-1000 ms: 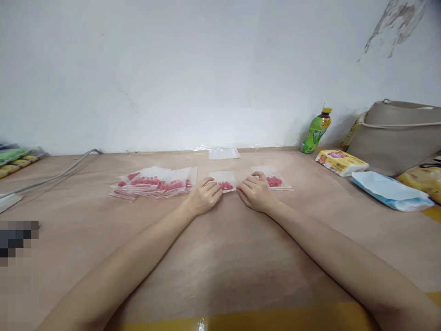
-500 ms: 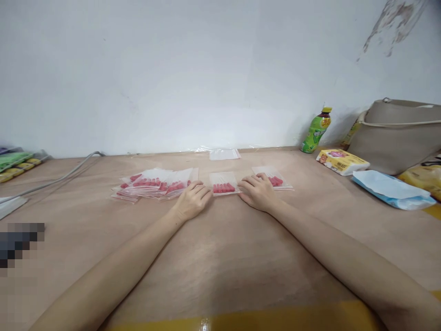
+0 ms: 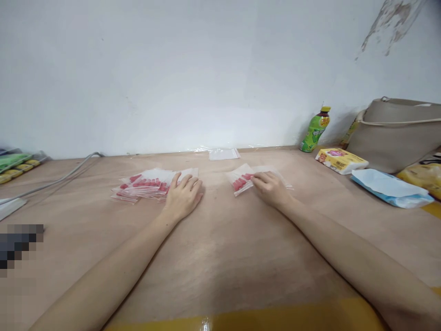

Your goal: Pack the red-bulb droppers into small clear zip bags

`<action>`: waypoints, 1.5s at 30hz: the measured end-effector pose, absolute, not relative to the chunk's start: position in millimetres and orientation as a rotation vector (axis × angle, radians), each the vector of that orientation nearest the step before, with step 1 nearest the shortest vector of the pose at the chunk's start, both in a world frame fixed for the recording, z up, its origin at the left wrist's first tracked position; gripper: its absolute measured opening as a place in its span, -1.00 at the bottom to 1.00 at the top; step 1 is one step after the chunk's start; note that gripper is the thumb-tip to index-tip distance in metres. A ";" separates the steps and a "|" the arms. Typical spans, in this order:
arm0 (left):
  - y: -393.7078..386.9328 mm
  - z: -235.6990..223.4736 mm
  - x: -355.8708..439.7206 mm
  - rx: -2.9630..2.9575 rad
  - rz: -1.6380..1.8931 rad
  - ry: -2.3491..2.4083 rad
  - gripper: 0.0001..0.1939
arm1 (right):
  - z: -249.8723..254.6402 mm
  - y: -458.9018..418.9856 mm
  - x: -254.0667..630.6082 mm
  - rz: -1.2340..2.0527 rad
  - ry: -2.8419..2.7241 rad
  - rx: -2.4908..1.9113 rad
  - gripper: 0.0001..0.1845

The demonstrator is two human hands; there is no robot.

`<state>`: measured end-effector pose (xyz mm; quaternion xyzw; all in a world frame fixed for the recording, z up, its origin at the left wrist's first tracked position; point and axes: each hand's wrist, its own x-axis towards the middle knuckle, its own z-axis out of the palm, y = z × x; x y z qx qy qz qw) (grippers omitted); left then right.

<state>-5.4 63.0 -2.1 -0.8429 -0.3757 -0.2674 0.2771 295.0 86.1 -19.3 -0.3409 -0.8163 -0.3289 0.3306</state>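
Note:
My right hand (image 3: 270, 186) pinches the edge of a clear zip bag (image 3: 242, 177) with several small red pieces in it. The bag is tilted, and partly under my right hand lies another zip bag (image 3: 284, 177), its contents mostly covered. Resting on the right end of a spread pile of zip bags (image 3: 144, 184) is my left hand (image 3: 184, 195), fingers apart and holding nothing. Similar red pieces show through the bags of the pile. What kind of pieces they are, I cannot make out.
Against the wall lies a flat stack of zip bags (image 3: 223, 154). To the right stand a green bottle (image 3: 314, 131), a yellow tissue pack (image 3: 341, 161), a blue-white packet (image 3: 391, 187) and a grey handbag (image 3: 399, 133). A grey cable (image 3: 69, 174) and colourful packs (image 3: 17, 165) are at left.
The middle bag has moved right and turned, now pinched by my right hand, which has shifted right. My left hand has slid left onto the pile, its fingers spreading.

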 end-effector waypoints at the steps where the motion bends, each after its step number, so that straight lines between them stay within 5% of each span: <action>1: 63.1 -1.7 -7.6 -2.249 -0.704 -1.024 -0.81 | -18.9 87.7 305.5 -0.862 -2.093 -0.906 -0.76; 12: 72.0 -2.7 -11.0 -2.253 -0.685 -0.969 -0.75 | -21.9 91.7 376.7 -0.841 -2.145 -1.255 -0.83; 26: 75.6 -22.4 60.5 -2.508 -0.827 -0.977 -0.90 | -29.5 77.1 243.5 -0.393 -2.183 -0.951 -0.73; 32: 70.1 -22.8 32.7 -2.530 -0.971 -1.162 -0.84 | -31.5 87.9 246.9 -0.468 -2.226 -0.868 -0.88; 45: 63.6 -22.0 32.7 -2.515 -0.906 -1.140 -0.84 | -23.1 78.6 248.8 -0.676 -2.273 -0.711 -0.79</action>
